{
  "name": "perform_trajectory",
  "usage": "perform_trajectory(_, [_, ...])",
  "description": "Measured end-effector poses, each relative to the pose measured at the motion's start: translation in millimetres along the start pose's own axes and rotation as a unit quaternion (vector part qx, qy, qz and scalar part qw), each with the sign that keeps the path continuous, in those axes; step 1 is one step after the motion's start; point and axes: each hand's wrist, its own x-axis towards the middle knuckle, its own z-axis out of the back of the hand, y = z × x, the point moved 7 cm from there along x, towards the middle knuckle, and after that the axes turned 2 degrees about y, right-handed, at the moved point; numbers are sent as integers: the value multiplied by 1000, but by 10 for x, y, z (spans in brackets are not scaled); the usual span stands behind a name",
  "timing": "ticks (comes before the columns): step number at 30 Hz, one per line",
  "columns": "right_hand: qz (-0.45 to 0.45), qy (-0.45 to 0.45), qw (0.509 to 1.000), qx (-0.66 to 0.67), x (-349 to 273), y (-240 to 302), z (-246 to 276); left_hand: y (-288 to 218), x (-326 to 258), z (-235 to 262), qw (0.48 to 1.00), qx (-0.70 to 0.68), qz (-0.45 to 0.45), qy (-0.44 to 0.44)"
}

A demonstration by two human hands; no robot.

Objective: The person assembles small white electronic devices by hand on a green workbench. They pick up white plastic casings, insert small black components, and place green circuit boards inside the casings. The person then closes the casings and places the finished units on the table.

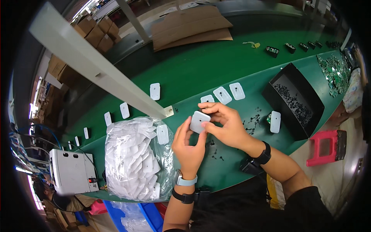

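Both hands hold a white plastic cover [198, 122] with rounded corners and a small dark hole, above the green work table. My left hand [188, 152] grips its left edge between thumb and fingers. My right hand [227, 125] presses its thumb on the near face, with the fingers curled over the far right edge. Something dark shows behind the cover, but my fingers partly hide it. Beyond my hands lie three similar covers [237, 91], each with a small dark piece in the middle. Small black parts [253, 124] are scattered right of my right hand.
A clear bag [131, 162] of white covers lies on the left. To the right are a black box [279, 74] of small black parts, a white cover [275, 122] and circuit boards [335, 75]. A slanted white post [92, 65] and green belt [185, 63] stand beyond.
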Motion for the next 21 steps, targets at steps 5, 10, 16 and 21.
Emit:
perform_trajectory(5, [36, 28, 998, 35, 17, 31, 39, 282, -30, -49, 939, -273, 199, 62])
perform_trajectory(10, [16, 36, 999, 33, 11, 8, 5, 279, -68, 22, 959, -238, 157, 10])
perform_trajectory(16, [2, 43, 999, 30, 60, -45, -22, 351, -80, 27, 956, -252, 149, 1])
perform_trajectory(21, [5, 43, 998, -46, 567, 220, 68, 244, 34, 92, 933, -332, 121, -69])
